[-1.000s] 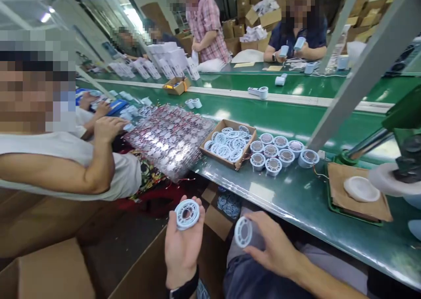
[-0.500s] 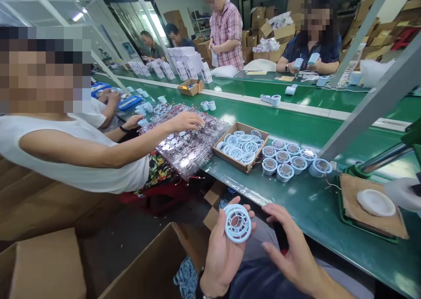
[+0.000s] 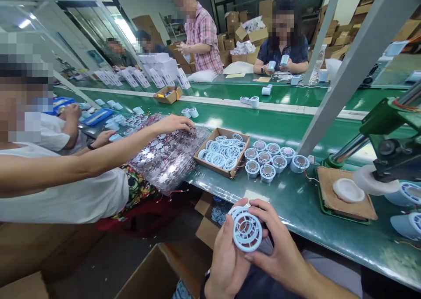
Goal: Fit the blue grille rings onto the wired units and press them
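Both hands grip one round fan grille over the lap

The left hand [image 3: 226, 257] and right hand [image 3: 279, 250] clasp a pale blue plastic grille [image 3: 246, 232], ring-shaped with thin spokes, in front of the glossy green counter [image 3: 296, 207]. Beyond, a cardboard box [image 3: 221, 152] holds matching grilles beside squat round housings [image 3: 268, 158].

Right hand [image 3: 279, 250] now closed onto fan grille [image 3: 246, 231] beside left hand [image 3: 226, 259].
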{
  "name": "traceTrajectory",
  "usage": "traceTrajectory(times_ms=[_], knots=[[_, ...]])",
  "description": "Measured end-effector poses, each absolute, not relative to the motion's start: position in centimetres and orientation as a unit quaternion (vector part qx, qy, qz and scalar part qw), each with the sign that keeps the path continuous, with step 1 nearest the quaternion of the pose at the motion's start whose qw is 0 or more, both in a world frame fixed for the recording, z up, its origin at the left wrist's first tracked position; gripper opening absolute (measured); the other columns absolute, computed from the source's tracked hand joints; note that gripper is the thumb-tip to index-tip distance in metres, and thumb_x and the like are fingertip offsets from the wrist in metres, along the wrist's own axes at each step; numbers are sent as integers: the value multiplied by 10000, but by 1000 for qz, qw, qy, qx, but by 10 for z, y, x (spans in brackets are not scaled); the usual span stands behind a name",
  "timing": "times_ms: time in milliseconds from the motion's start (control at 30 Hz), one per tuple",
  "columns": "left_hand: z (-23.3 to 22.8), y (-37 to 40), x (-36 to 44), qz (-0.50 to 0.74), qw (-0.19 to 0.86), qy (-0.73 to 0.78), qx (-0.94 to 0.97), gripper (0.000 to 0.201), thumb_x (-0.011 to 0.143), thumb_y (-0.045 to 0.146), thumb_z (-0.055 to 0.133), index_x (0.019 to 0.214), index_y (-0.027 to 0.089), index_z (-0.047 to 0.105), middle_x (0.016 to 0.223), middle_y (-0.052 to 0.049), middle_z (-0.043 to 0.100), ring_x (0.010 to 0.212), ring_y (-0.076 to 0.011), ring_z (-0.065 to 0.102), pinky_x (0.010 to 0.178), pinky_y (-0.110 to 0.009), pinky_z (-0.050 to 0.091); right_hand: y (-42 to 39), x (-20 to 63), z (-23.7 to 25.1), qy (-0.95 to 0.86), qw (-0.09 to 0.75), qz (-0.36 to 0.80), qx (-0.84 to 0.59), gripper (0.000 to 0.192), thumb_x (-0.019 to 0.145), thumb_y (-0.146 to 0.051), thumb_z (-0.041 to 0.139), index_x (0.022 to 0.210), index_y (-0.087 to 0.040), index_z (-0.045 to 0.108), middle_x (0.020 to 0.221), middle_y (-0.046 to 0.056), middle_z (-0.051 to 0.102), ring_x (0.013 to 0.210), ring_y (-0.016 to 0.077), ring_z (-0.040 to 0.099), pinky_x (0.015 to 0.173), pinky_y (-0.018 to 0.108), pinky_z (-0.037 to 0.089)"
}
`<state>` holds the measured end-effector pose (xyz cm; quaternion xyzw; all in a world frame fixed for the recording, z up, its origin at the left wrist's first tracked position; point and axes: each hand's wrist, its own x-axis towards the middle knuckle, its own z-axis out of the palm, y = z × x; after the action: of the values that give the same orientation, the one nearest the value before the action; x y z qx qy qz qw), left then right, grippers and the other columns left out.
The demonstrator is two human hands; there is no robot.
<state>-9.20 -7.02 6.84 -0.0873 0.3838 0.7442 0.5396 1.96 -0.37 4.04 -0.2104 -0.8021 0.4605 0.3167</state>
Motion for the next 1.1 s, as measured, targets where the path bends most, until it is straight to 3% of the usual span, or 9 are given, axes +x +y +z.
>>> traceTrajectory(times_ms=[200,467,700,800,900,967,1100], knots=[[66,-63,-91,736,543,396,-82,573,575,493,926,1030,182,767,1024,-75,764,770,-186,728,774,-335,620,4,22,38,-787,309,489,-215,758,746,-192,799,1395,-331,432,1470,76,411,1393,230,448,1131,314,432],[68,-50,-87,721,555,408,-81,611,544,501,936,1032,181,755,893,-58,766,702,-196,715,743,-359,615,12,28,35,-776,331,485,-232,672,785,-429,787,1363,-261,488,1442,142,441,1341,289,504,1065,367,494],[66,-44,-82,704,599,374,-77,443,665,465,885,949,150,756,850,-76,772,770,-248,733,783,-409,612,14,27,39,-749,335,511,-255,608,727,-361,831,1246,-242,537,1398,135,461,1288,282,533,1033,376,502],[66,-43,-82,685,617,368,-118,302,882,418,704,888,120,757,809,-108,777,740,-235,735,797,-417,609,13,26,42,-739,333,518,-273,603,692,-355,853,1201,-230,555,1377,130,473,1287,287,518,1041,392,489],[68,-40,-81,675,622,368,-149,454,1033,353,428,826,109,751,766,-113,771,667,-201,723,809,-412,607,13,24,44,-743,329,505,-292,616,653,-306,875,1181,-221,569,1367,131,480,1282,288,514,1037,390,484],[70,-39,-81,671,624,369,-153,503,1049,341,367,814,111,748,753,-108,767,629,-190,713,808,-412,608,13,24,44,-746,325,499,-299,613,636,-272,878,1167,-215,579,1364,134,484,1280,289,514,1040,391,481],[69,-42,-82,678,614,382,-132,314,972,374,574,881,130,749,803,-87,771,637,-184,709,810,-402,609,10,25,44,-749,315,502,-297,600,637,-249,862,1168,-213,586,1365,136,490,1311,300,493,1072,415,468]])
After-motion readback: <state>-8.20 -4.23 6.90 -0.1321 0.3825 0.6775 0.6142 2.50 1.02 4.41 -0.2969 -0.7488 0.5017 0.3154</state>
